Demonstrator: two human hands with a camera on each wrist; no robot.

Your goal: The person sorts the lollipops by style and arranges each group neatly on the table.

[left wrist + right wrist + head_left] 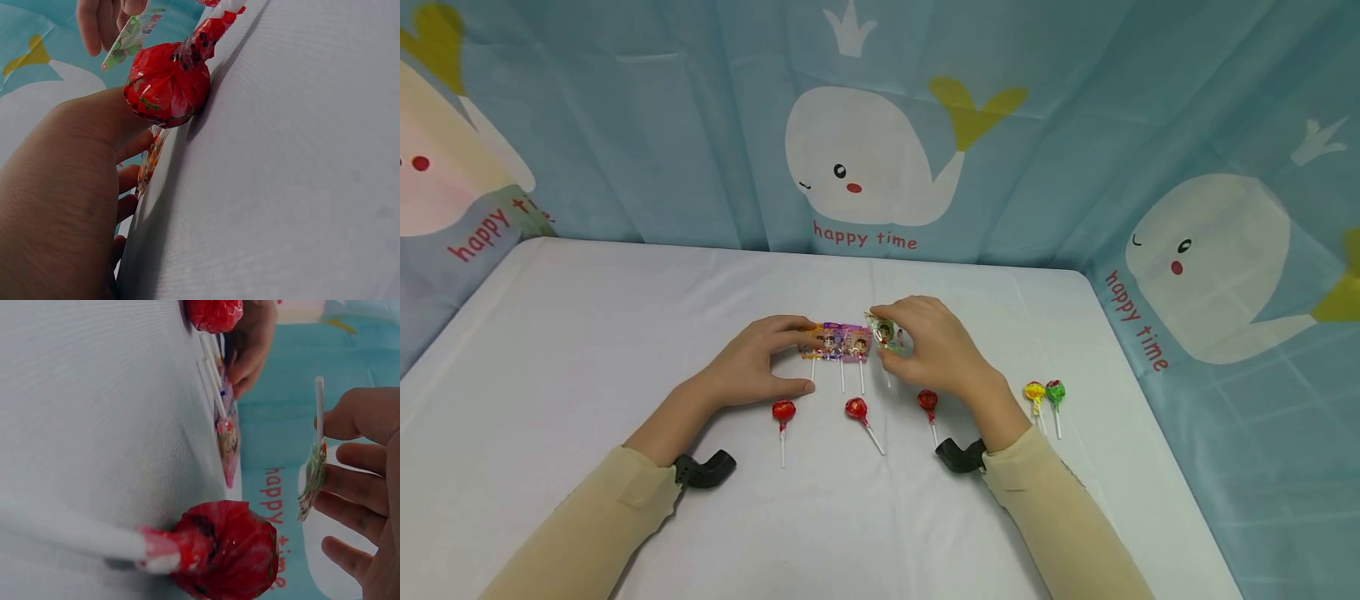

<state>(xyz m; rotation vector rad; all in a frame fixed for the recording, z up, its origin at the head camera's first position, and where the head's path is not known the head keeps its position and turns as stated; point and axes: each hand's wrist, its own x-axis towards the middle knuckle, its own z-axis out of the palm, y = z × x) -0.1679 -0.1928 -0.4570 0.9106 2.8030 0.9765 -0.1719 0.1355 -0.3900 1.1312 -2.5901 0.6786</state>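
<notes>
My right hand (940, 346) pinches a flat lollipop in a clear green wrapper (883, 331) between thumb and fingers. In the right wrist view this lollipop (312, 478) is off the table, its white stick beside the thumb. To its left, flat lollipops in orange, purple (831, 342) and pink (857, 342) wrappers lie in an overlapping row, sticks toward me. My left hand (752, 362) rests at the row's left end. Its fingers touch the orange-wrapped lollipop (808, 352), while the thumb stays apart near the stick.
Three round red lollipops, left (783, 411), middle (856, 408) and right (928, 401), lie in front of the row. Farther right are a yellow lollipop (1034, 392) and a green one (1056, 391). A blue whale-print curtain (700, 150) hangs behind the white-covered table (550, 350).
</notes>
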